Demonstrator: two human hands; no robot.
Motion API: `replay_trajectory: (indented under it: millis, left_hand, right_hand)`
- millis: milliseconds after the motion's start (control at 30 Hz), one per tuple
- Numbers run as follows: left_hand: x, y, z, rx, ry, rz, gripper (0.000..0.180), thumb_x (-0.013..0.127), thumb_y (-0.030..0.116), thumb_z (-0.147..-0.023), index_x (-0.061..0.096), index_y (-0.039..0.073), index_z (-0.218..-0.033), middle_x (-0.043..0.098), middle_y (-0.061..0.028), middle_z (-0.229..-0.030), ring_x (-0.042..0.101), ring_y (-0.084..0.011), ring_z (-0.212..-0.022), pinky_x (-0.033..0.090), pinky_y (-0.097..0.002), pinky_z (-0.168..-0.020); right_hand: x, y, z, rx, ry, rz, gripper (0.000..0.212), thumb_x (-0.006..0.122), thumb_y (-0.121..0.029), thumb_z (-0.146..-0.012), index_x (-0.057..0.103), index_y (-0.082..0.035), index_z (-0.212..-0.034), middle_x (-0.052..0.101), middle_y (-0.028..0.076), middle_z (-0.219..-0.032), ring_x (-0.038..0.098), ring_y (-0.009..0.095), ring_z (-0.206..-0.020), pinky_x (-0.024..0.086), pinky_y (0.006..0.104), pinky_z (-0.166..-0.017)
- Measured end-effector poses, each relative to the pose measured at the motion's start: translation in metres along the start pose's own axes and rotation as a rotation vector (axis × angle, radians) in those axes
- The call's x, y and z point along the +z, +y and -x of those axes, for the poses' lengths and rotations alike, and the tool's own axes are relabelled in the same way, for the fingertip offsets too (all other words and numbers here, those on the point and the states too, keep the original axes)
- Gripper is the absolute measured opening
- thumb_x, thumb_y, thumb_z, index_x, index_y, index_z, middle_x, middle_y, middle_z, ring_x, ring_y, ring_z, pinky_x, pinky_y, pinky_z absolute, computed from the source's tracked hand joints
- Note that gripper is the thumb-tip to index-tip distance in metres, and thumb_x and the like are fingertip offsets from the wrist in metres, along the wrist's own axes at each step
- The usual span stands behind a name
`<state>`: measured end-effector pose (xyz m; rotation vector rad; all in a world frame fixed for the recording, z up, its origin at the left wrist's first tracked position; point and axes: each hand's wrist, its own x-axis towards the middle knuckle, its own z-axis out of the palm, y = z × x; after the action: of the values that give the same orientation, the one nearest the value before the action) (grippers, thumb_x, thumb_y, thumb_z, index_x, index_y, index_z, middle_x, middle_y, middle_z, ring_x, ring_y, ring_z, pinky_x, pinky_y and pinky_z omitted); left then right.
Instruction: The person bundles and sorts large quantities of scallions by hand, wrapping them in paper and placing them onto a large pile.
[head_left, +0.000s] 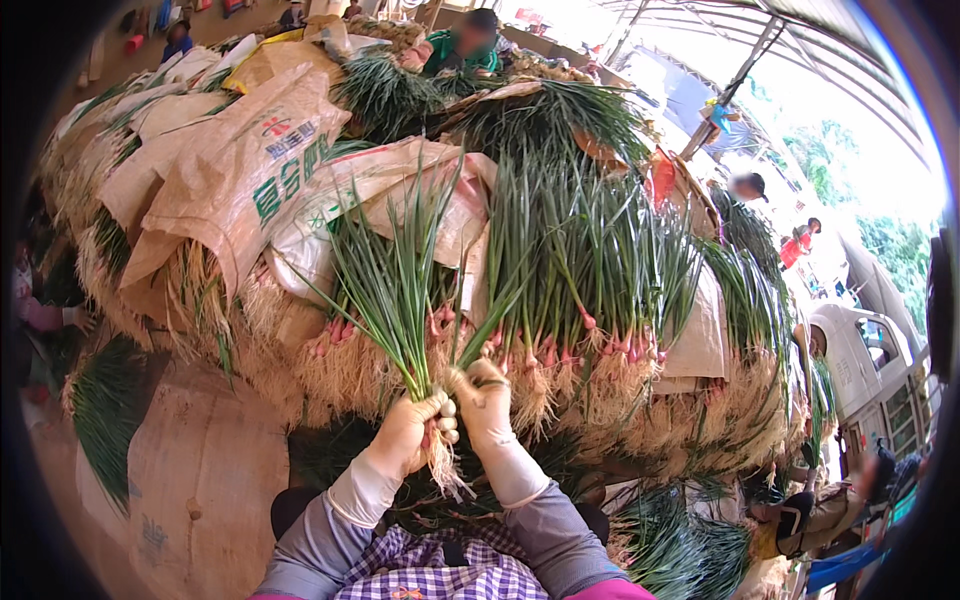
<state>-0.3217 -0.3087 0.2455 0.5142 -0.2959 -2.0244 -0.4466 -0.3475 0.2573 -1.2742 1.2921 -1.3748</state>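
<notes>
My left hand (408, 432), in a pale glove, is closed around a bunch of scallions (395, 290). Their long green leaves fan upward, and pinkish bulbs and pale roots hang below the fist. Right beside it, my right hand (482, 398), also gloved and slightly blurred, is closed on a scallion (490, 325) whose green leaves rise out of the fingers; its lower end is hidden. In front of both hands, more scallions (590, 250) lie in a thick row on a large pile, red bulbs and stringy roots toward me.
Woven sacks (235, 180) cover the pile's left part. Below left, a brown sack sheet (205, 470) lies beside a loose scallion bundle (108, 415). More scallions (680, 545) lie low on the right. Other people (465, 45) are around the pile; a white truck (860, 360) stands at right.
</notes>
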Motion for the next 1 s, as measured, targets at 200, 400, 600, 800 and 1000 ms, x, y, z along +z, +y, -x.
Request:
replay_trajectory:
  millis: [200,400,600,800,1000]
  left_hand:
    - [0.028,0.04,0.042,0.287,-0.268,0.015,0.006,0.05,0.012,-0.094,0.052,0.011,-0.099,0.053,-0.003,-0.077,0.055,-0.0158,-0.067,0.049,-0.032,-0.059]
    - [-0.01,0.023,0.001,0.103,-0.093,0.006,0.009,0.049,0.004,-0.091,0.053,0.01,-0.098,0.06,-0.0095,-0.092,0.061,-0.0209,-0.076,0.054,-0.0369,-0.067]
    - [0.003,0.022,0.006,0.168,-0.281,-0.054,0.02,0.05,0.004,-0.092,0.052,0.01,-0.11,0.059,-0.0106,-0.092,0.058,-0.0168,-0.071,0.051,-0.0328,-0.064]
    - [-0.012,0.026,0.012,0.074,-0.078,-0.151,0.027,0.052,0.008,-0.092,0.05,0.0,-0.118,0.059,-0.0082,-0.085,0.06,-0.0144,-0.069,0.053,-0.0297,-0.063]
    - [0.003,0.001,0.001,-0.04,-0.072,-0.442,0.017,0.051,0.012,-0.094,0.054,0.001,-0.106,0.062,-0.0098,-0.09,0.056,-0.0127,-0.064,0.057,-0.0318,-0.074]
  right_hand:
    - [-0.044,-0.014,-0.003,-0.197,-0.641,0.958,0.018,0.068,-0.022,-0.084,0.064,-0.004,-0.086,0.068,0.014,-0.078,0.065,0.022,-0.072,0.051,0.0317,-0.063]
    - [-0.069,-0.009,-0.076,0.061,-0.044,1.053,0.029,0.058,-0.034,-0.088,0.068,-0.007,-0.085,0.067,0.013,-0.079,0.066,0.024,-0.071,0.053,0.0354,-0.068]
    - [-0.085,-0.012,-0.131,0.029,0.108,1.265,0.02,0.061,-0.023,-0.079,0.066,-0.007,-0.091,0.068,0.01,-0.079,0.067,0.025,-0.075,0.054,0.0342,-0.07]
    - [-0.083,-0.078,-0.088,0.211,-0.061,0.242,0.019,0.064,-0.007,-0.082,0.059,0.0,-0.099,0.063,0.007,-0.071,0.054,0.01,-0.05,0.048,0.0202,-0.042]
    - [-0.07,-0.047,-0.011,0.29,-0.277,-0.024,0.013,0.069,-0.012,-0.082,0.06,-0.008,-0.09,0.064,0.002,-0.074,0.056,0.007,-0.056,0.041,0.0154,-0.044]
